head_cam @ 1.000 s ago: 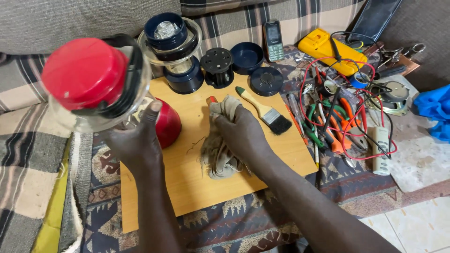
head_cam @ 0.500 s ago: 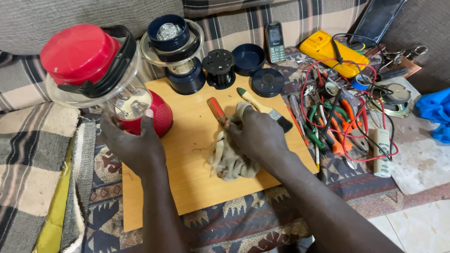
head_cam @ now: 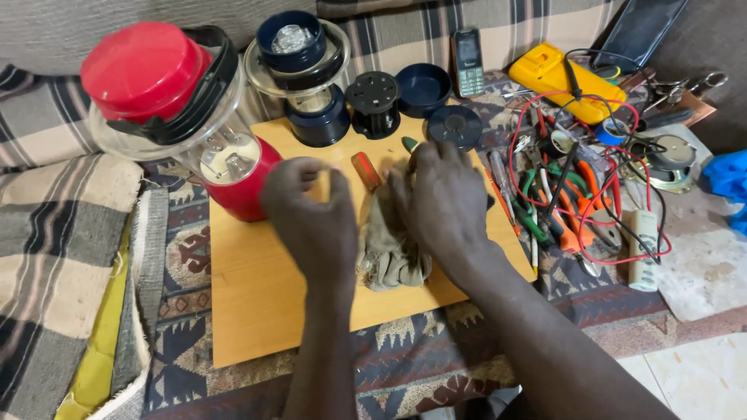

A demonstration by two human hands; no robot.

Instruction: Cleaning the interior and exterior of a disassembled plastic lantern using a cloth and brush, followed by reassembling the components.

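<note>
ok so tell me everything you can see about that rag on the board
The rag is a crumpled, dull grey-beige cloth, soft and worn-looking, bunched in folds near the middle of the wooden board. The right hand lies over its upper part, pressing on it, so that part is hidden. The left hand is just beside its left edge; whether it touches is unclear. An orange tool handle sticks out above it.
</note>
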